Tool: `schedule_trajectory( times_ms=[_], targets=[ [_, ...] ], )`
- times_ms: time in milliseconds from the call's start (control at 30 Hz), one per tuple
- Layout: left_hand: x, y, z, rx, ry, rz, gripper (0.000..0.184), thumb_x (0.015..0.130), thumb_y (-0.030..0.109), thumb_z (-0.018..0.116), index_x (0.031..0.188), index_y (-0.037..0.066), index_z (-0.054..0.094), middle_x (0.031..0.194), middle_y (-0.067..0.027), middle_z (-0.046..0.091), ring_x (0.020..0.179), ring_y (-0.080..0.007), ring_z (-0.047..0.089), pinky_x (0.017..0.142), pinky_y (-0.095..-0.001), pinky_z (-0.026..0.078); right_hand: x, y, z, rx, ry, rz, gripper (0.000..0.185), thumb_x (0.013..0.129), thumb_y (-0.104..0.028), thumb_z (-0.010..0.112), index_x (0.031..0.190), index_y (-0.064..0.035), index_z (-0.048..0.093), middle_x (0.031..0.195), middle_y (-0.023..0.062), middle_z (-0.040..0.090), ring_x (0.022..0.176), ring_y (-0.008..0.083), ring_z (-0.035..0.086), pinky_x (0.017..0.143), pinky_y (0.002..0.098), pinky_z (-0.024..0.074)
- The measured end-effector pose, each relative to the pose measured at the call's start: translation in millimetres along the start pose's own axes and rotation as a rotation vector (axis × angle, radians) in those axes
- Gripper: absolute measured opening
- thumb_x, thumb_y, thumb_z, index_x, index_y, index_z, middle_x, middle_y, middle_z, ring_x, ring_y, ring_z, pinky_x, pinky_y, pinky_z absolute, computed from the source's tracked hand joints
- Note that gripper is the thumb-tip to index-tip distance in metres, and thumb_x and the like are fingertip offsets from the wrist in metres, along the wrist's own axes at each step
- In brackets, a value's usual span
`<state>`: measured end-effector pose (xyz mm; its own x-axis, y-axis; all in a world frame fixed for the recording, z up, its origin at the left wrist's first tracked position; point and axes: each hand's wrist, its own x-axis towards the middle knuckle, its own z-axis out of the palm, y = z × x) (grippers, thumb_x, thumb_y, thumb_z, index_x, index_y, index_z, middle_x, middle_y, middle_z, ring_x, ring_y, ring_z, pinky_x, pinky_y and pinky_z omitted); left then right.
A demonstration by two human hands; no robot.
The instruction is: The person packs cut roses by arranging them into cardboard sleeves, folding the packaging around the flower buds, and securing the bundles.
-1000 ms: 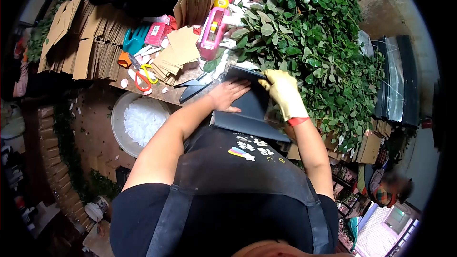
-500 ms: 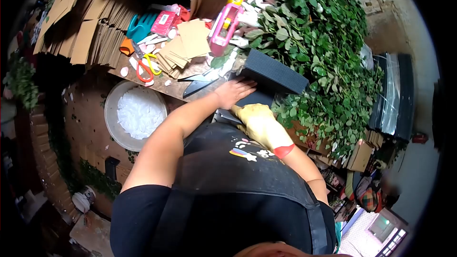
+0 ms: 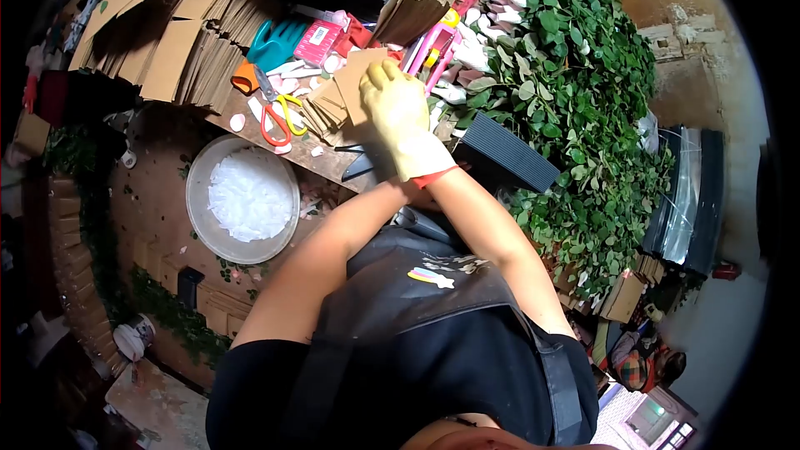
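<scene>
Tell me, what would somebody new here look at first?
Probably the big heap of green leafy stems, filling much of the picture's right side. Next might be the yellow-gloved right hand, at the tan cardboard pieces near the middle. Then, over on the left, there's a round tub holding bright white scraps.

I count one wide tub (image 3: 242, 199). To the right of the tub, I have one ribbed black box (image 3: 508, 152) and two pink tape dispensers (image 3: 442, 63).
</scene>
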<state>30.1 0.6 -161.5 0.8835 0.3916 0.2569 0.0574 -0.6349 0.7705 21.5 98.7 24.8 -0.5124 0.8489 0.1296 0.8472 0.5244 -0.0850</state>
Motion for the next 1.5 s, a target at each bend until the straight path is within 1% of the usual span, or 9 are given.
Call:
schedule_trajectory(
  times_ms=[267, 400, 567, 767, 933, 1067, 1267, 1400, 1500],
  targets=[
    [0, 26, -33, -0.113, 0.196, 0.051, 0.075, 0.094, 0.045, 0.069, 0.157, 0.013, 0.042, 0.159, -0.0149, 0.045, 0.151, -0.0296, 0.038, 0.126, -0.0456, 0.026, -65, 10, -60, 0.065, 0.127, -0.177, 0.055, 0.079, -0.013, 0.068, 0.134, -0.0067, 0.061, 0.14, 0.0141, 0.06, 0.133, 0.0331, 0.056, 0.096, 0.0414, 0.0544],
    [-2, 5, -15, 0.076, 0.016, 0.099, 0.082, 0.084, 0.045, 0.078, 0.155, 0.019, 0.047, 0.157, -0.0152, 0.049, 0.15, -0.0323, 0.039, 0.126, -0.0479, 0.027, -149, 29, -147, 0.559, -0.047, -0.004, 0.06, 0.078, 0.005, 0.066, 0.137, -0.0117, 0.065, 0.127, 0.0166, 0.071, 0.096, 0.0378, 0.073, 0.085, 0.0429, 0.0591],
    [4, 23, -29, 0.796, -0.144, 0.046, 0.09, 0.088, 0.058, 0.065, 0.158, 0.007, 0.041, 0.168, -0.0141, 0.034, 0.156, -0.0265, 0.03, 0.128, -0.0446, 0.02, -221, 82, -97, 0.865, -0.762, 0.489, 0.034, 0.101, -0.033, 0.068, 0.127, -0.0106, 0.072, 0.101, 0.0116, 0.077, 0.079, 0.0212, 0.071, 0.076, 0.0348, 0.0562],
    [6, 30, -44, 0.289, -0.23, -0.168, 0.069, 0.092, 0.052, 0.062, 0.148, 0.014, 0.055, 0.155, -0.0122, 0.051, 0.146, -0.0283, 0.043, 0.123, -0.0419, 0.031, -235, 93, 8, 1.615, -0.542, 1.002, 0.034, 0.099, -0.031, 0.075, 0.122, -0.0063, 0.069, 0.095, 0.0032, 0.075, 0.075, 0.012, 0.071, 0.065, 0.0243, 0.0544],
    [3, 44, -63, 0.738, -0.485, -0.07, 0.063, 0.092, 0.047, 0.061, 0.145, 0.012, 0.058, 0.151, -0.0132, 0.054, 0.143, -0.0309, 0.046, 0.122, -0.0433, 0.031, -234, 99, 24, 1.471, -0.563, 1.068, 0.039, 0.1, -0.035, 0.074, 0.121, -0.0023, 0.07, 0.085, 0.0058, 0.074, 0.062, 0.0124, 0.067, 0.058, 0.0252, 0.053],
    [-31, 47, -103, 0.764, -0.254, -0.076, 0.074, 0.089, 0.046, 0.068, 0.147, 0.004, 0.053, 0.152, -0.0169, 0.051, 0.146, -0.0344, 0.041, 0.128, -0.0494, 0.02, -236, 94, 23, 1.281, -0.525, 1.054, 0.048, 0.098, -0.043, 0.074, 0.115, 0.0009, 0.073, 0.075, 0.0071, 0.073, 0.059, 0.0139, 0.065, 0.057, 0.029, 0.0527],
    [3, 67, -92, 0.374, -0.138, 0.074, 0.019, 0.088, 0.009, 0.06, 0.105, 0.002, 0.065, 0.108, -0.0123, 0.067, 0.104, -0.0314, 0.066, 0.083, -0.0404, 0.059, -231, 85, 17, 0.799, -0.596, 1.033, 0.074, 0.093, -0.071, 0.062, 0.076, 0.0001, 0.076, 0.067, 0.0143, 0.071, 0.066, 0.0278, 0.072, 0.066, 0.0403, 0.057],
    [3, 58, -75, 0.411, -0.064, 0.001, 0.013, 0.086, 0.013, 0.066, 0.095, 0.005, 0.063, 0.095, -0.0117, 0.062, 0.094, -0.0324, 0.063, 0.076, -0.0423, 0.057, -226, 88, 1, 0.332, -0.543, 0.613, 0.064, 0.099, -0.06, 0.052, 0.09, -0.003, 0.08, 0.088, 0.0239, 0.075, 0.088, 0.0382, 0.075, 0.082, 0.0467, 0.0577],
    [0, 70, -78, 0.344, -0.131, -0.038, 0.029, 0.081, 0.024, 0.08, 0.098, 0.007, 0.065, 0.107, -0.0125, 0.063, 0.101, -0.0348, 0.062, 0.086, -0.0439, 0.054, -231, 86, -68, 0.703, -0.301, 0.698, 0.05, 0.099, -0.052, 0.057, 0.109, -0.0081, 0.078, 0.106, 0.0194, 0.076, 0.1, 0.0373, 0.073, 0.089, 0.0454, 0.0562]
  ],
)
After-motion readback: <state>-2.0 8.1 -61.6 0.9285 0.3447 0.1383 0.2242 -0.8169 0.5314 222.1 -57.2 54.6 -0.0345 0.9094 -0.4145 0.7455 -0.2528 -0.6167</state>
